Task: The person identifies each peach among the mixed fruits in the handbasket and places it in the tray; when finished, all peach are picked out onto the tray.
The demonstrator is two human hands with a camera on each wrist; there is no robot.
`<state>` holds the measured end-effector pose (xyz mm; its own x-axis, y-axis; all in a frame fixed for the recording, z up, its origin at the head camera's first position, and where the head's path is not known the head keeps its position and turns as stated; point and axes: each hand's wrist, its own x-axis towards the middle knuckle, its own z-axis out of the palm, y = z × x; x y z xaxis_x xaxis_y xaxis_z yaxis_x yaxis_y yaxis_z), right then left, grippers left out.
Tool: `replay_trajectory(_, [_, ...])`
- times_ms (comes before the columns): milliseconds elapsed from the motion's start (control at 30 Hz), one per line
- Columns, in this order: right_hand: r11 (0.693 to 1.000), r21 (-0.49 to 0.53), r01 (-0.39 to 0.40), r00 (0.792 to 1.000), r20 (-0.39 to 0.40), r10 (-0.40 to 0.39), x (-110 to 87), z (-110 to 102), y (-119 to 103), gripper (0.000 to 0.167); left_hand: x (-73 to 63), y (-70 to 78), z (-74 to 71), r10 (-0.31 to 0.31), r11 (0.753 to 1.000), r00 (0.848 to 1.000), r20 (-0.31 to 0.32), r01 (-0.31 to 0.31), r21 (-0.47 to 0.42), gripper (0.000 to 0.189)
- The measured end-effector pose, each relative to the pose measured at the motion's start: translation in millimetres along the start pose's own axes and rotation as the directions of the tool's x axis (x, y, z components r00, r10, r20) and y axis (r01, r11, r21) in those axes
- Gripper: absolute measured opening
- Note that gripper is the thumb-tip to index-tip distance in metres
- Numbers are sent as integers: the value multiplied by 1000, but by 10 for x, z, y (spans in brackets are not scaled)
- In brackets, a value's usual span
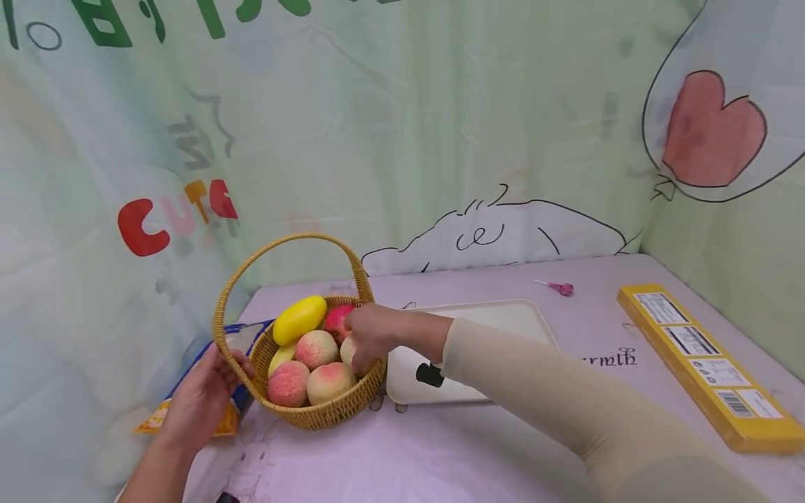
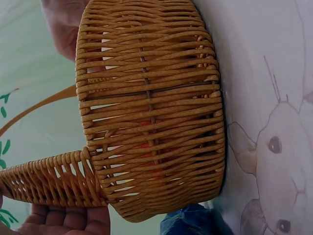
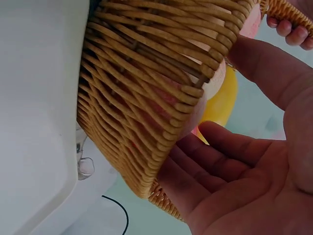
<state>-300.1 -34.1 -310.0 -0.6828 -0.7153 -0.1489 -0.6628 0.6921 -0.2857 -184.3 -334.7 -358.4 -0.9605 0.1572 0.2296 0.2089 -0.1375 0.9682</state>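
Observation:
A woven wicker basket [image 1: 327, 417] stands on the table, its tall handle [image 1: 221, 307] arching up over the fruit. My left hand [image 1: 200, 395] grips that handle low on its left side, fingers curled beneath it in the left wrist view. Inside lie several peaches [image 1: 316, 349], a yellow oblong fruit [image 1: 300, 319], a second yellow fruit [image 1: 279, 358] and a red fruit [image 1: 337, 321]. Reaching over the right rim, my right hand [image 1: 376, 337] holds a pale peach [image 1: 347, 351] between thumb and fingers. The fingertips are partly hidden behind the rim and fruit in the right wrist view.
A white tray [image 1: 402, 381] lies right of the basket, under my right forearm. Behind my left hand is a blue and orange bag [image 1: 228, 421]. Farther right are a pink lollipop [image 1: 562, 288] and a long yellow box [image 1: 711, 370]. A printed curtain [image 1: 440, 140] encloses the table.

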Motion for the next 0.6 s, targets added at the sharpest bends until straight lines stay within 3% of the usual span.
replay_trajectory(167, [998, -59, 19, 999, 37, -16, 86, -39, -34, 28, 6, 6, -5, 2, 1000, 1000, -3, -2, 23, 44])
replay_trajectory(600, [993, -116, -17, 991, 130, 32, 220, -57, -8, 31, 24, 31, -13, 13, 998, 999, 31, -15, 54, 43])
